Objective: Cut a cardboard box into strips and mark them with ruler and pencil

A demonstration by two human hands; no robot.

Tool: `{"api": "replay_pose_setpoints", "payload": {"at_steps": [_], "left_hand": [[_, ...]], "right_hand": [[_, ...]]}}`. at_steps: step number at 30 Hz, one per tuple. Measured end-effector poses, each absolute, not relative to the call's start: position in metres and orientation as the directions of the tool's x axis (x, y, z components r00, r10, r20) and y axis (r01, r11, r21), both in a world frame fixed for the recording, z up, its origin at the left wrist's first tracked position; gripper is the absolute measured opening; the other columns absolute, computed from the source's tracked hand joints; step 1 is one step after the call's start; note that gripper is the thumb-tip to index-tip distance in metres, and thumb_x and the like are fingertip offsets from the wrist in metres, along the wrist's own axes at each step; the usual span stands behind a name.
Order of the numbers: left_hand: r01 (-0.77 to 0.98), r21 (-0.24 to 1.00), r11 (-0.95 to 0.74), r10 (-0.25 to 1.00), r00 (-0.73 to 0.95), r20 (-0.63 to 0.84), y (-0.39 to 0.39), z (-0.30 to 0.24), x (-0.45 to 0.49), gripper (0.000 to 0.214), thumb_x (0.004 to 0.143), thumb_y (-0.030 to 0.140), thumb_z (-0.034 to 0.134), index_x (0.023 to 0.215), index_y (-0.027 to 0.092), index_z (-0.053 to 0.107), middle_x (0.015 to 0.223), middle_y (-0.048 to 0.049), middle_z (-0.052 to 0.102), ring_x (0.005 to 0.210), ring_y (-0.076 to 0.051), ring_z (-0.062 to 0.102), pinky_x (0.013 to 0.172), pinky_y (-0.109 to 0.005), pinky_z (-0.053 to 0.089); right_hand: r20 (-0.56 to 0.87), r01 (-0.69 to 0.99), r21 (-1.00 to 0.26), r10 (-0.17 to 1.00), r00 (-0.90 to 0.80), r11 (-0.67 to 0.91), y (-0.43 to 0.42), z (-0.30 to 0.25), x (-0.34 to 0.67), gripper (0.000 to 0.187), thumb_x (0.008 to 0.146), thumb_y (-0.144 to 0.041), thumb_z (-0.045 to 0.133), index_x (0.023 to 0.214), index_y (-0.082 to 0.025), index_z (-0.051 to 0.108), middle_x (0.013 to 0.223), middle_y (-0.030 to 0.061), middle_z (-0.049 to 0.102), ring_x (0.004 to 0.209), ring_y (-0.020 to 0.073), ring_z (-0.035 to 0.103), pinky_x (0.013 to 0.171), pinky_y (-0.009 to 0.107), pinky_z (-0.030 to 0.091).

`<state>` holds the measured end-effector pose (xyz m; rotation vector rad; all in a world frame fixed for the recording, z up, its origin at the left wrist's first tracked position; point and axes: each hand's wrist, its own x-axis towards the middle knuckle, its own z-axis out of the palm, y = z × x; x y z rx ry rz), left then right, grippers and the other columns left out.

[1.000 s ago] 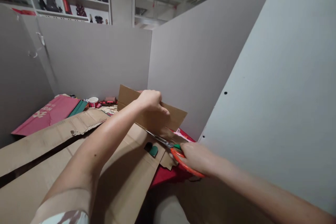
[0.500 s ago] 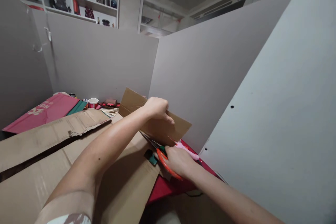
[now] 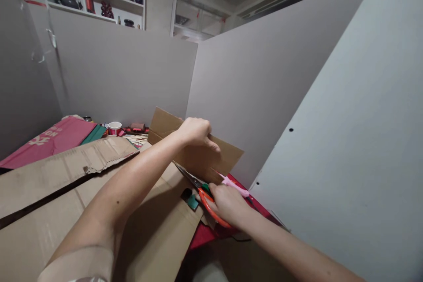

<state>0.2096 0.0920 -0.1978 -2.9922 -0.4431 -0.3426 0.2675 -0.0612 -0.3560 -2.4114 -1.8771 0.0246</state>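
My left hand [image 3: 197,131] is closed over the top edge of an upright cardboard flap [image 3: 229,154], thumb on the near side. Below it, my right hand [image 3: 224,200] grips a pair of scissors [image 3: 211,211] with orange-red handles and dark blades. The blades point up and left along the base of the flap, above the large flat cardboard sheet [image 3: 158,224]. A pink-handled tool [image 3: 236,186] lies just beyond my right hand. Near the scissor handles, a small green piece [image 3: 192,202] shows in a dark hole in the cardboard.
Another cardboard strip [image 3: 66,163] lies to the left, with a pink bag [image 3: 53,136] behind it. A paper cup [image 3: 115,128] and thin sticks [image 3: 136,140] sit at the back. Grey panels [image 3: 125,75] and a white panel [image 3: 357,132] enclose the red table [image 3: 205,237].
The scissor blades show more fully now, beside the flap's base rather than partly hidden. Both hands keep their grip, and the whole view has shifted slightly.
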Motion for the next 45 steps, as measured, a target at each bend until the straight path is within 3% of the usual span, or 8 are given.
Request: {"api": "replay_pose_setpoints", "payload": {"at_steps": [7, 11, 15, 21, 25, 32, 38, 45], "left_hand": [[0.309, -0.068, -0.949, 0.282, 0.924, 0.258, 0.097, -0.197, 0.208, 0.065, 0.058, 0.078, 0.062, 0.075, 0.017, 0.076, 0.072, -0.0126, 0.071, 0.072, -0.027, 0.065, 0.064, -0.034, 0.041], [0.364, -0.031, -0.931, 0.344, 0.9, 0.267, 0.112, -0.202, 0.207, 0.067, 0.059, 0.08, 0.059, 0.076, 0.017, 0.076, 0.073, -0.0133, 0.071, 0.073, -0.029, 0.065, 0.065, -0.035, 0.042], [0.357, -0.041, -0.933, 0.332, 0.901, 0.281, 0.112, -0.206, 0.207, 0.065, 0.062, 0.078, 0.059, 0.076, 0.017, 0.076, 0.072, -0.0129, 0.071, 0.074, -0.03, 0.066, 0.067, -0.037, 0.043], [0.302, -0.092, -0.949, 0.26, 0.914, 0.312, 0.085, -0.199, 0.209, 0.059, 0.06, 0.075, 0.065, 0.071, 0.018, 0.075, 0.069, -0.0111, 0.07, 0.07, -0.028, 0.064, 0.063, -0.035, 0.041], [0.274, -0.125, -0.954, 0.225, 0.925, 0.307, 0.078, -0.197, 0.21, 0.057, 0.061, 0.074, 0.065, 0.068, 0.018, 0.073, 0.065, -0.0103, 0.069, 0.066, -0.026, 0.063, 0.061, -0.034, 0.038], [0.263, -0.096, -0.96, 0.224, 0.926, 0.303, 0.085, -0.202, 0.212, 0.056, 0.063, 0.072, 0.063, 0.067, 0.018, 0.073, 0.062, -0.0087, 0.066, 0.064, -0.025, 0.061, 0.061, -0.034, 0.035], [0.289, -0.052, -0.956, 0.254, 0.902, 0.349, 0.093, -0.203, 0.207, 0.057, 0.06, 0.075, 0.062, 0.066, 0.019, 0.072, 0.06, -0.0067, 0.064, 0.06, -0.023, 0.057, 0.056, -0.032, 0.032], [0.325, -0.065, -0.943, 0.275, 0.877, 0.393, 0.092, -0.196, 0.205, 0.056, 0.065, 0.075, 0.06, 0.06, 0.02, 0.067, 0.056, -0.0047, 0.062, 0.057, -0.02, 0.055, 0.055, -0.031, 0.031]], "right_hand": [[0.05, 0.951, -0.106, 0.953, 0.298, -0.292, -0.057, -0.345, 0.262, 0.066, 0.091, -0.068, 0.029, 0.094, -0.012, 0.063, 0.088, 0.0208, 0.07, 0.084, 0.0344, 0.068, 0.067, 0.037, 0.044], [0.02, 0.949, -0.147, 0.959, 0.284, -0.278, -0.063, -0.346, 0.271, 0.064, 0.09, -0.069, 0.031, 0.091, -0.015, 0.065, 0.091, 0.0176, 0.071, 0.083, 0.0334, 0.068, 0.066, 0.036, 0.045], [0.02, 0.956, -0.113, 0.961, 0.276, -0.272, -0.067, -0.349, 0.275, 0.059, 0.092, -0.063, 0.032, 0.09, -0.015, 0.066, 0.096, 0.0179, 0.07, 0.083, 0.0332, 0.069, 0.067, 0.037, 0.046], [0.053, 0.94, -0.073, 0.939, 0.339, -0.334, -0.052, -0.341, 0.257, 0.063, 0.091, -0.065, 0.033, 0.096, -0.01, 0.065, 0.079, 0.018, 0.072, 0.077, 0.0352, 0.07, 0.066, 0.039, 0.047], [0.075, 0.926, -0.068, 0.924, 0.376, -0.371, -0.038, -0.342, 0.249, 0.056, 0.093, -0.056, 0.034, 0.094, -0.011, 0.066, 0.086, 0.0198, 0.072, 0.08, 0.0341, 0.07, 0.069, 0.039, 0.047], [0.123, 0.944, -0.06, 0.936, 0.331, -0.326, -0.034, -0.357, 0.261, 0.052, 0.093, -0.057, 0.036, 0.092, -0.014, 0.066, 0.083, 0.0154, 0.073, 0.079, 0.0318, 0.071, 0.065, 0.036, 0.047], [0.074, 0.967, -0.003, 0.965, 0.252, -0.253, -0.038, -0.352, 0.267, 0.05, 0.093, -0.057, 0.038, 0.09, -0.015, 0.065, 0.084, 0.0145, 0.073, 0.08, 0.0323, 0.071, 0.067, 0.036, 0.047], [0.124, 0.94, -0.034, 0.932, 0.342, -0.34, -0.037, -0.342, 0.259, 0.06, 0.088, -0.067, 0.039, 0.099, -0.014, 0.063, 0.082, 0.0153, 0.072, 0.078, 0.0338, 0.07, 0.068, 0.039, 0.049]]}}
